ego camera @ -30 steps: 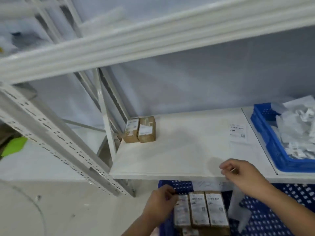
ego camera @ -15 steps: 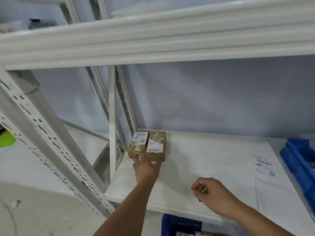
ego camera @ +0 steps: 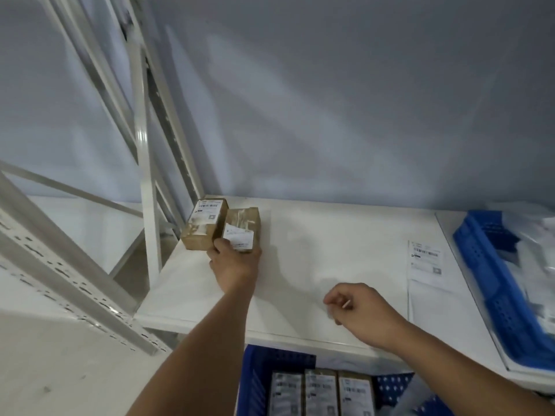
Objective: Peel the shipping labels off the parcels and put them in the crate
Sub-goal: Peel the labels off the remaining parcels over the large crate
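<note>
The person stands at a white metal shelf (ego camera: 315, 250) against a grey wall (ego camera: 330, 100), both arms stretched out over it. The left hand (ego camera: 235, 264) reaches to the shelf's back left corner. Its fingers curl round the near end of a small brown cardboard parcel with a white shipping label (ego camera: 243, 219), thumb on the side facing its neighbour. That parcel lies touching a second brown cardboard parcel (ego camera: 201, 232), which sits against the white slotted upright of the rack (ego camera: 145, 190) and carries its own label on the far half of its top. From here I cannot tell whether the gripped parcel is off the shelf or resting on it.

The right hand (ego camera: 365, 310) hovers over the front of the shelf, well apart from the parcels. Its fingers are curled in, and a thin pale sliver (ego camera: 347, 304) is pinched at the fingertips; what it is I cannot make out.

A loose white printed label (ego camera: 425, 259) lies flat on the shelf, just beside a blue perforated plastic crate (ego camera: 480, 265) at the right end. That crate holds a heap of white paper and clear film (ego camera: 537, 253).

Below the shelf's front edge a second blue plastic crate (ego camera: 264, 370) holds a row of labelled brown parcels (ego camera: 321, 394), packed side by side.
</note>
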